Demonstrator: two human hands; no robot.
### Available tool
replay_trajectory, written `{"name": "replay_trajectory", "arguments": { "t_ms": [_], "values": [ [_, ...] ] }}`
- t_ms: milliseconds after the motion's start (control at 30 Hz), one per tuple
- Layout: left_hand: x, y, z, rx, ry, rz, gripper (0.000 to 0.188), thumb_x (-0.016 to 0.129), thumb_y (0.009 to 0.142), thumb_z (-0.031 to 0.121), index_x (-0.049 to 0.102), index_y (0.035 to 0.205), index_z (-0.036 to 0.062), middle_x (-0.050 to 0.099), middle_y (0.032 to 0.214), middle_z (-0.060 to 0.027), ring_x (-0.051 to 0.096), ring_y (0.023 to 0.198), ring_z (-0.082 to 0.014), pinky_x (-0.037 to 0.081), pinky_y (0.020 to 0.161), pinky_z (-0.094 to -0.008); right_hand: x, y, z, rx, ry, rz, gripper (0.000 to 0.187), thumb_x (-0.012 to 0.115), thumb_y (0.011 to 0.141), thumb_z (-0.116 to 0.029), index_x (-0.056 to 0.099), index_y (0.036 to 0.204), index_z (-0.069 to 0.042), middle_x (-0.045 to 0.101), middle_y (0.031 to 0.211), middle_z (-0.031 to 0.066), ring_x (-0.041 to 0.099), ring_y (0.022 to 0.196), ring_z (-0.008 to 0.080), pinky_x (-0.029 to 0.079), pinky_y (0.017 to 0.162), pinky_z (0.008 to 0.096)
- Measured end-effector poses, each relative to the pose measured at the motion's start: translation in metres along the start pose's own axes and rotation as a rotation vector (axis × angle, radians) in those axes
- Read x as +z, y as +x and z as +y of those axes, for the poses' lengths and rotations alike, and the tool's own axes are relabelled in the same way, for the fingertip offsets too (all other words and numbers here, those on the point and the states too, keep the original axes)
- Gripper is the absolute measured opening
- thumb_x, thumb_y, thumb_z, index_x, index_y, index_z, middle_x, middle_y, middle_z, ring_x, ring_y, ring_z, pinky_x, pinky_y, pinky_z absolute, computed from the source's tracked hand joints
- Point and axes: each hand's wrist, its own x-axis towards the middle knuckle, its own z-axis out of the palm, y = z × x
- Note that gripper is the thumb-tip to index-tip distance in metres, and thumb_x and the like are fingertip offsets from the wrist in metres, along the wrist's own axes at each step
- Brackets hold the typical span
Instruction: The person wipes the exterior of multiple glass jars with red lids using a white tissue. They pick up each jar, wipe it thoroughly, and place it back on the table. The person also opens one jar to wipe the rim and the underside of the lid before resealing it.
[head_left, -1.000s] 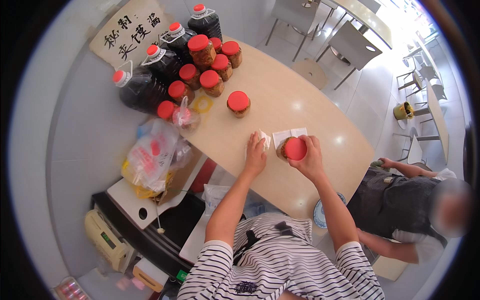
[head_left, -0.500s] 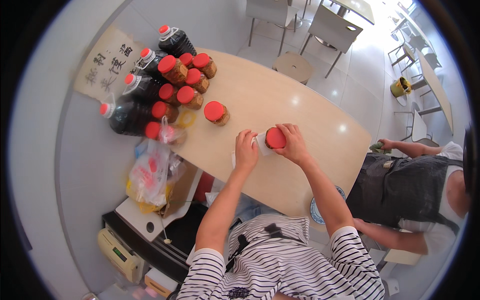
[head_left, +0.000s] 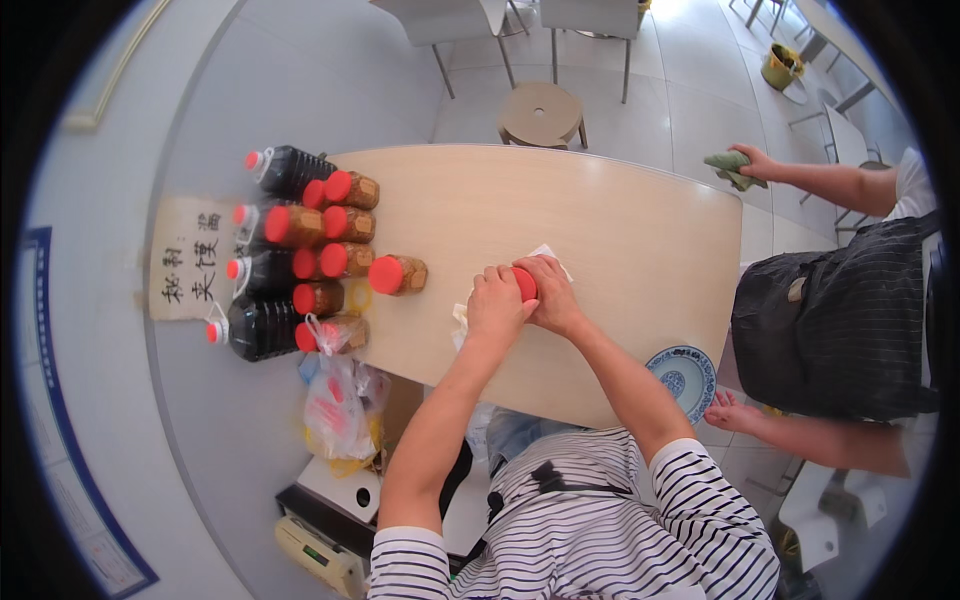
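The left hand [head_left: 497, 303] is now joining the right hand [head_left: 552, 294] at the red-lidded jar [head_left: 526, 284]. Both are gripping it, apparently giving firmer control.

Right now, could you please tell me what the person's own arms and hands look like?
The left sleeve and right sleeve are short, white with narrow dark stripes. Both forearms are bare. The left hand and right hand are ungloved.

Grey wall [head_left: 330, 80], pale tiled floor [head_left: 690, 110], beige stool [head_left: 522, 115], grey chairs [head_left: 590, 18] — wood-toned table [head_left: 640, 220]
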Motion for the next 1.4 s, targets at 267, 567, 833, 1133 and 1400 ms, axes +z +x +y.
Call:
{"name": "replay_trajectory", "arguments": {
  "t_ms": [267,567,833,1133,1400],
  "values": [
    [-0.001,0.005,-0.018,0.231,-0.029,0.017,0.067,0.086,0.067,0.022,0.055,0.119,-0.0055,0.057,0.104,-0.0190,0.058,0.097,-0.0360,0.051,0.085,-0.0420,0.002,0.003,-0.002,-0.054,0.001,0.080,0.067,0.084,0.060,-0.019,0.058,0.121,-0.009,0.060,0.122,0.0108,0.052,0.117,0.0340,0.040,0.103,0.0477],
    [-0.001,0.008,-0.026,0.318,-0.033,-0.003,0.073,0.086,0.065,0.019,0.053,0.125,-0.0055,0.056,0.105,-0.0190,0.056,0.098,-0.0363,0.050,0.086,-0.0427,0.021,-0.004,0.006,-0.005,-0.037,0.151,0.073,0.087,0.057,-0.020,0.058,0.123,-0.009,0.059,0.123,0.0106,0.053,0.119,0.0322,0.035,0.109,0.0515],
    [-0.012,0.010,-0.024,0.336,-0.001,-0.059,0.077,0.086,0.068,0.020,0.048,0.131,-0.0048,0.056,0.110,-0.0197,0.055,0.103,-0.0358,0.050,0.089,-0.0431,0.019,-0.004,-0.002,0.026,0.037,0.135,0.089,0.091,0.053,-0.020,0.052,0.132,-0.010,0.053,0.133,0.0118,0.048,0.126,0.0336,0.035,0.112,0.0506],
    [0.033,-0.037,-0.084,-0.173,-0.383,0.269,0.076,0.082,0.074,0.015,0.047,0.141,0.0017,0.052,0.129,-0.0225,0.051,0.119,-0.0387,0.044,0.102,-0.0440,-0.045,-0.024,-0.011,0.216,0.347,-0.043,0.115,0.092,0.058,-0.016,0.028,0.153,-0.016,0.033,0.152,0.0112,0.029,0.143,0.0336,0.030,0.119,0.0483],
    [0.105,-0.097,-0.090,-0.077,-0.102,0.044,0.052,0.073,0.074,-0.003,0.060,0.123,0.0082,0.056,0.126,-0.0178,0.056,0.112,-0.0360,0.047,0.096,-0.0448,-0.048,-0.029,0.001,0.399,0.839,-0.055,0.107,0.084,0.071,-0.013,0.021,0.158,-0.015,0.033,0.157,0.0113,0.025,0.149,0.0263,0.024,0.122,0.0466]
  ]
}}
